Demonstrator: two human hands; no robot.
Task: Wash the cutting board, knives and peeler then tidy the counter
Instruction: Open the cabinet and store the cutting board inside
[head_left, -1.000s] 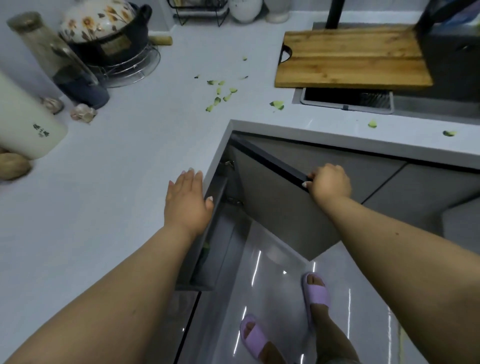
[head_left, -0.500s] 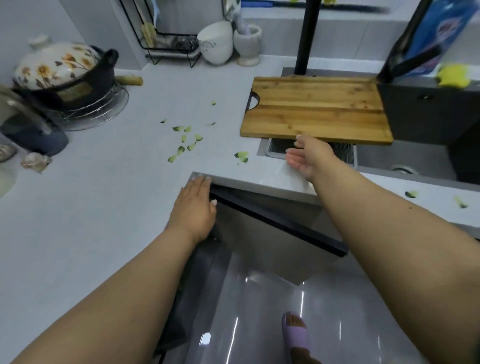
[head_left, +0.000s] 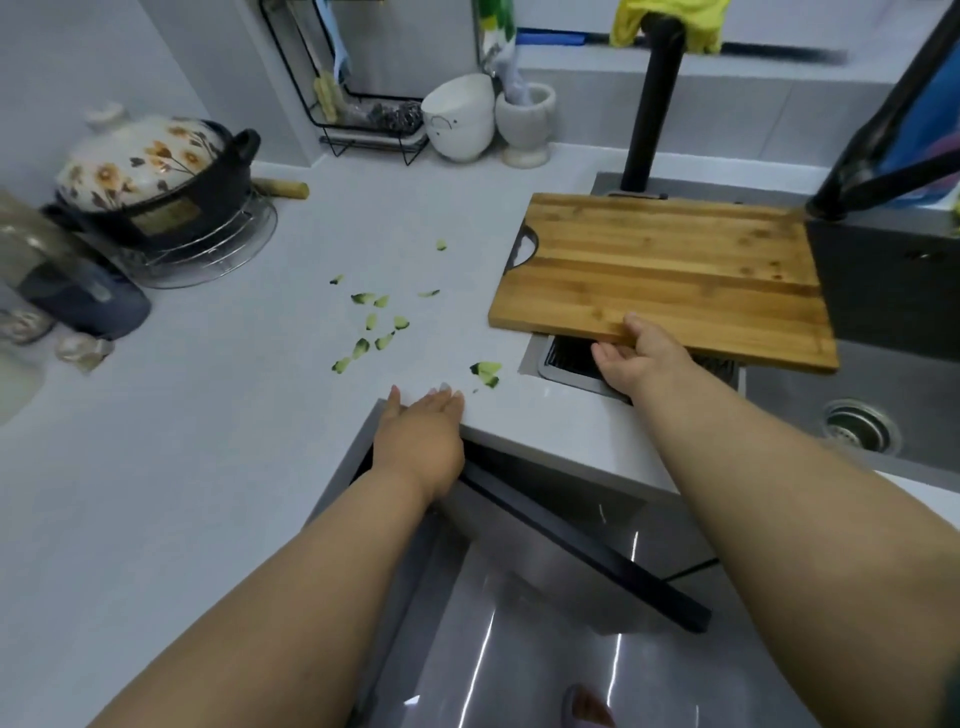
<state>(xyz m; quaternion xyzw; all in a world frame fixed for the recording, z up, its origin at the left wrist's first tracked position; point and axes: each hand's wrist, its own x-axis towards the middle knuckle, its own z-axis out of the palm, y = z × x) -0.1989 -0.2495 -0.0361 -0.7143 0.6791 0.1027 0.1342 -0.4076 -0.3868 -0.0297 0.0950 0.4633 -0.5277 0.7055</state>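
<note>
A wooden cutting board (head_left: 660, 270) lies across the left end of the sink (head_left: 810, 405), with its handle hole toward the counter. My right hand (head_left: 641, 358) grips the board's near edge, thumb on top and fingers underneath. My left hand (head_left: 423, 439) lies flat with straight fingers on the inner corner of the white counter (head_left: 218, 395). Several green vegetable scraps (head_left: 371, 325) are scattered on the counter left of the board, and one bigger scrap (head_left: 485, 371) lies just beyond my left fingertips. No knife or peeler is in view.
A cabinet door (head_left: 582, 540) stands ajar under the counter corner. A flowered pot (head_left: 150, 171) on a wire rack and a kettle (head_left: 72, 280) sit at the left. A white bowl (head_left: 460, 122), mortar (head_left: 524, 127) and black rack (head_left: 363, 104) stand at the back. A black faucet (head_left: 652, 104) rises behind the board.
My right hand left the cabinet door's edge, rose to the counter and took hold of the board's near edge. My left hand stayed on the counter corner. The view tilted up.
</note>
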